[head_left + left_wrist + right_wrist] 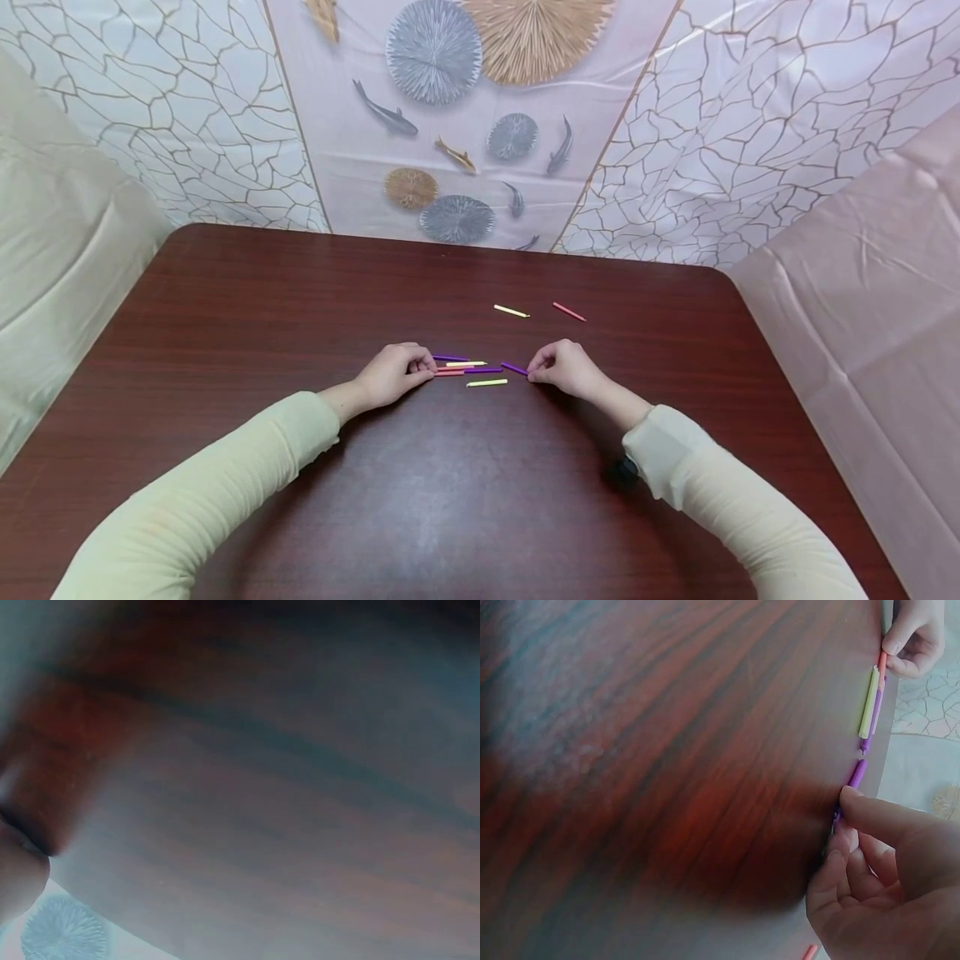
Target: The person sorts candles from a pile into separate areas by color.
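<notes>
My right hand (570, 369) pinches a thin purple candle (514, 368) between thumb and fingers, its free end pointing left at the cluster. In the right wrist view this purple candle (857, 774) nearly meets the end of another. At the cluster's left edge, my left hand (393, 375) pinches the near end of a red candle (452, 373). Around it lie a purple candle (483, 370), another purple one (450, 358) behind, a yellow candle (467, 363) and a yellow candle (487, 382) nearer me. The left wrist view is mostly blurred tabletop.
Farther back on the dark wooden table (337, 283) lie a yellow candle (512, 311) and a red candle (569, 312). Patterned cloth (465, 167) hangs behind the table's far edge, with pale cloth (862, 292) along the right side.
</notes>
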A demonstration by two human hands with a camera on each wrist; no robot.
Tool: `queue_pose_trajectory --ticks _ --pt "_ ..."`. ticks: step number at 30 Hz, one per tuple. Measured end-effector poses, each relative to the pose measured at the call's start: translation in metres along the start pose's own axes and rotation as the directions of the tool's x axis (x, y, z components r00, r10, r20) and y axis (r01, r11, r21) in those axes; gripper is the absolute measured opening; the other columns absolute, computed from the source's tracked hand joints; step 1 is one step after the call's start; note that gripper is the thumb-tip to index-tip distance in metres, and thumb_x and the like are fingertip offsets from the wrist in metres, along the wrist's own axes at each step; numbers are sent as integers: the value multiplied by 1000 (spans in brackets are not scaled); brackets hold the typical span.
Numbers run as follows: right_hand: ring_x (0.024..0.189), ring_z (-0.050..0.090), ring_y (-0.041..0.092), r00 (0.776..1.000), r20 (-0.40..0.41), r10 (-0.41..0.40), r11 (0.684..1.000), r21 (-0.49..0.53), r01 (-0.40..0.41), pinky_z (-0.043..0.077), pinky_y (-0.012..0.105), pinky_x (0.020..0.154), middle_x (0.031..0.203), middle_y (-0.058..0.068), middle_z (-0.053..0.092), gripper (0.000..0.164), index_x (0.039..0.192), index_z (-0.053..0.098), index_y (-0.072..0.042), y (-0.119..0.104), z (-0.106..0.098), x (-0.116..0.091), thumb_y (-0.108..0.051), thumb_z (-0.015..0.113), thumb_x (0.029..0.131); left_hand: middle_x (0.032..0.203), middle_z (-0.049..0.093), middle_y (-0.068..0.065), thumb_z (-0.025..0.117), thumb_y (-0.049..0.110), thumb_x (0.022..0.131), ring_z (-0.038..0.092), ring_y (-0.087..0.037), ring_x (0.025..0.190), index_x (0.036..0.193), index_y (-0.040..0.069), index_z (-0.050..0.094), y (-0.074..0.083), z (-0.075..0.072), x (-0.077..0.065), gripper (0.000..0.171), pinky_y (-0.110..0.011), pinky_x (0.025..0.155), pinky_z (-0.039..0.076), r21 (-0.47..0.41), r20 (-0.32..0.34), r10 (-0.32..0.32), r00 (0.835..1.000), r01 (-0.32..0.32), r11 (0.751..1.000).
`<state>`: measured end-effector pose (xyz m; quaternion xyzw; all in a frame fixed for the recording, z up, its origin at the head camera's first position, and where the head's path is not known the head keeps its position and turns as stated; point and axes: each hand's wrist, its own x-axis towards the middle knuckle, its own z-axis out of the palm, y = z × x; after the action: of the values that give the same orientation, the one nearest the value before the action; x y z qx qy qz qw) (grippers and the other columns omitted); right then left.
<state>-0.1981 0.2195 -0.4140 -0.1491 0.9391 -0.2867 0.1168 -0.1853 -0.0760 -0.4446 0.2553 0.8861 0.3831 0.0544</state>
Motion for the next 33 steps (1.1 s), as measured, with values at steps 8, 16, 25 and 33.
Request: queue_pose_trajectory --ticks 8,16,25,33 --pt "62 49 6 1000 10 15 1000 16 -16 41 23 61 67 3 67 5 76 71 -5 -1 -1 1 -9 73 76 79 62 -2 64 10 87 53 -10 71 83 8 66 0 -1 0 4 -22 67 44 21 -13 17 1000 -17 1000" --pt "62 48 7 1000 21 23 1000 16 -23 41 23 61 67 3 67 5 76 71 -4 -2 -1 2 -9 73 76 78 62 -2 63 11 87 52 -9 71 85 8 66 0 -3 0 5 -22 67 43 11 -22 34 999 -33 999" --pt "61 48 7 999 21 27 999 20 -27 40 23 60 67 3 67 6 76 71 -4 -5 -1 2 -10 73 76 74 58 -3 65 7 86 49 -10 69 83 5 67 -2 -17 7 4 -22 65 42 -10 -122 77 990 -79 997" --pt "62 48 7 999 24 30 999 14 -30 41 23 61 68 3 67 6 77 71 -5 -2 -1 2 -10 73 76 77 59 -8 63 8 88 51 -17 72 87 3 66 3 -40 33 6 -26 68 41 28 -154 38 987 -34 999"
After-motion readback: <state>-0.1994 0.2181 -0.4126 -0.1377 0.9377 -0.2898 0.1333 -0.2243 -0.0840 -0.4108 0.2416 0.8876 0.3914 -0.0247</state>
